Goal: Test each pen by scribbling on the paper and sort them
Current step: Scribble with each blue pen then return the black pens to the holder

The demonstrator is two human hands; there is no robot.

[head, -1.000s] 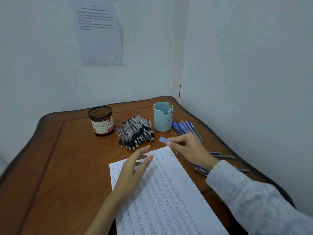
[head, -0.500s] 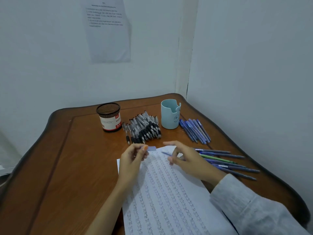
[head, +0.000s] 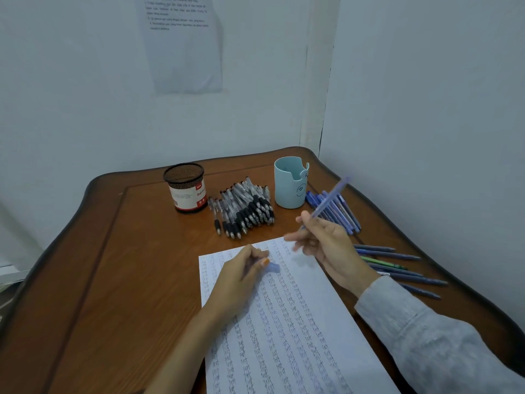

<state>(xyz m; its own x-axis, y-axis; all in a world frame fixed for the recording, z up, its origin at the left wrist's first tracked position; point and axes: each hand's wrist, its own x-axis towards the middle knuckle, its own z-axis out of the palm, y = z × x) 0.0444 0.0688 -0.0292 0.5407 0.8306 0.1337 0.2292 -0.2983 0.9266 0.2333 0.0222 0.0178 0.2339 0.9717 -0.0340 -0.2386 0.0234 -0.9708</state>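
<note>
A white paper [head: 287, 331] covered in rows of scribbles lies on the wooden table [head: 119, 280]. My right hand [head: 326, 245] grips a blue pen [head: 331, 197] above the paper's top edge, its upper end tilted up and to the right. My left hand [head: 238, 277] rests on the paper's upper left and pinches the pen's light blue cap [head: 273, 268]. A pile of black pens [head: 244, 209] lies between the two cups. Blue pens [head: 341, 211] lie in a row right of the light blue cup [head: 289, 184].
A black mesh cup [head: 186, 187] with a red and white label stands at the back left. Several loose blue pens and one green pen [head: 397, 268] lie near the table's right edge. Walls close in behind and to the right.
The cap passed from my right hand to my left. My right hand turned the pen up and lifted it above the paper. The camera view shifted left and down.
</note>
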